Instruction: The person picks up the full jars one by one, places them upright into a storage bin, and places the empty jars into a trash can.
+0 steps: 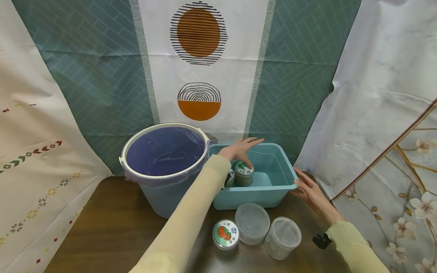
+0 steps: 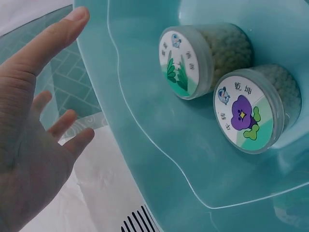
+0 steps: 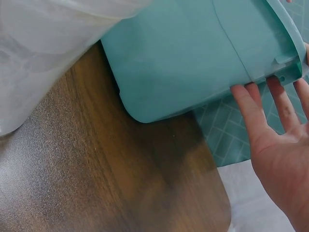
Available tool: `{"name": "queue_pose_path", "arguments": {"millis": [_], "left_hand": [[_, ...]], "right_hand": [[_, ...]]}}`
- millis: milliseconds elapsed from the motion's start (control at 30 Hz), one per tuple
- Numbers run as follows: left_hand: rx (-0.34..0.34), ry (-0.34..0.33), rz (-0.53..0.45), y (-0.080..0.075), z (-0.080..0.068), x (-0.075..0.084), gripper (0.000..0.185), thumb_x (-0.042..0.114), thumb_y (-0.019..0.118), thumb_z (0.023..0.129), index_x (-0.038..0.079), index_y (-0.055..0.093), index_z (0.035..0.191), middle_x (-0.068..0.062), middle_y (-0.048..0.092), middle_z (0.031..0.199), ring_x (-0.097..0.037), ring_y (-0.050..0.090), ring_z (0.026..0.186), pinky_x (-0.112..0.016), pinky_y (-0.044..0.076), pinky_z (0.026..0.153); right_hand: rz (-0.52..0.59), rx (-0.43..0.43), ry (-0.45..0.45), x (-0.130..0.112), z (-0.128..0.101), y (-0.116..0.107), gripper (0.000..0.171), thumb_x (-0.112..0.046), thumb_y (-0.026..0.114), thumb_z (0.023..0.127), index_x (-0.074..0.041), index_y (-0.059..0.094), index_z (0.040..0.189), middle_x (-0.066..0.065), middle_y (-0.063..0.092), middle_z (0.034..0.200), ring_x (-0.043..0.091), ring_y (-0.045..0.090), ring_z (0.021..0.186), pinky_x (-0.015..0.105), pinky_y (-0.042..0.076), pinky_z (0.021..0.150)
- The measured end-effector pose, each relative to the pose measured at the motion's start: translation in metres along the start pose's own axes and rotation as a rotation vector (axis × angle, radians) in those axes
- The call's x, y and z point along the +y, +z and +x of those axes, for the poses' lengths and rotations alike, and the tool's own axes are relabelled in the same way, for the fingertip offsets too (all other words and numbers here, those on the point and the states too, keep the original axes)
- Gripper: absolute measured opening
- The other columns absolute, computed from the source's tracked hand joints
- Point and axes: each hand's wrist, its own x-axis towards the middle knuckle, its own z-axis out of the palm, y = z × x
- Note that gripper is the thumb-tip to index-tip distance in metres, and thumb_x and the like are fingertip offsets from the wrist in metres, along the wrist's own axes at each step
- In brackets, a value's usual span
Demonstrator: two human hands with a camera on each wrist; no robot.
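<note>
Apparently mid-loading: the left hand [image 1: 240,149] hovers with fingers spread, holding nothing, over two jars [image 1: 244,173] in the teal bin [image 1: 254,197]; the right hand [image 1: 310,191], fingers straight, steadies its rim. Next comes a jar [image 1: 225,234] on the bench [image 1: 112,223] below both hands.

Two jars lie in the teal bin [image 2: 145,159]. The purple-flower lid [image 2: 244,113] bears Chinese characters reading roughly 乾坤; the green-leaf lid [image 2: 179,63] carries small characters too blurred to read. The tomato lid [image 1: 225,234] print is illegible.
</note>
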Motion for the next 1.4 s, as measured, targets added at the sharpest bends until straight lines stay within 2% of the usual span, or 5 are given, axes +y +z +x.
{"name": "queue_pose_path", "arguments": {"millis": [167, 600, 1000, 1233, 1400], "left_hand": [[-0.004, 0.017, 0.009, -0.002, -0.001, 0.000, 0.109, 0.032, 0.080, 0.083, 0.027, 0.004, 0.160, -0.007, 0.003, 0.169, -0.032, 0.002, 0.156, -0.055, 0.007, 0.125], [0.030, 0.056, -0.074, -0.019, -0.022, 0.014, 0.104, 0.028, 0.080, 0.084, 0.028, 0.010, 0.160, -0.006, 0.007, 0.168, -0.034, 0.005, 0.155, -0.058, 0.015, 0.123], [0.152, 0.143, -0.141, -0.038, -0.048, 0.037, 0.101, 0.030, 0.080, 0.083, 0.031, 0.014, 0.159, 0.000, 0.014, 0.167, -0.024, 0.015, 0.154, -0.051, 0.022, 0.123], [0.232, 0.165, -0.165, -0.042, -0.075, 0.045, 0.097, 0.031, 0.080, 0.083, 0.029, 0.018, 0.159, 0.000, 0.017, 0.167, -0.024, 0.017, 0.154, -0.050, 0.023, 0.123], [0.336, 0.141, -0.239, -0.046, -0.106, 0.045, 0.095, 0.033, 0.079, 0.084, 0.039, 0.019, 0.157, 0.007, 0.017, 0.166, -0.021, 0.017, 0.154, -0.052, 0.027, 0.120]], "right_hand": [[-0.010, 0.008, 0.009, 0.000, 0.000, 0.000, 0.061, -0.021, 0.043, 0.107, -0.019, 0.013, 0.160, -0.015, 0.037, 0.144, -0.004, 0.059, 0.119, 0.026, 0.055, 0.093], [-0.007, -0.003, 0.002, 0.001, 0.000, 0.002, 0.062, -0.020, 0.042, 0.107, -0.017, 0.010, 0.160, -0.013, 0.034, 0.146, -0.004, 0.059, 0.119, 0.023, 0.055, 0.092], [0.005, -0.009, 0.003, 0.001, -0.001, 0.002, 0.061, -0.019, 0.041, 0.107, -0.018, 0.011, 0.160, -0.011, 0.032, 0.149, -0.005, 0.059, 0.119, 0.023, 0.055, 0.092], [0.008, -0.024, -0.005, 0.002, -0.001, 0.002, 0.060, -0.019, 0.040, 0.108, -0.018, 0.010, 0.160, -0.016, 0.035, 0.145, -0.003, 0.060, 0.119, 0.024, 0.055, 0.092], [0.015, -0.023, 0.003, -0.001, 0.001, 0.004, 0.060, -0.020, 0.040, 0.107, -0.019, 0.011, 0.160, -0.013, 0.034, 0.146, -0.002, 0.061, 0.118, 0.024, 0.055, 0.092]]}}
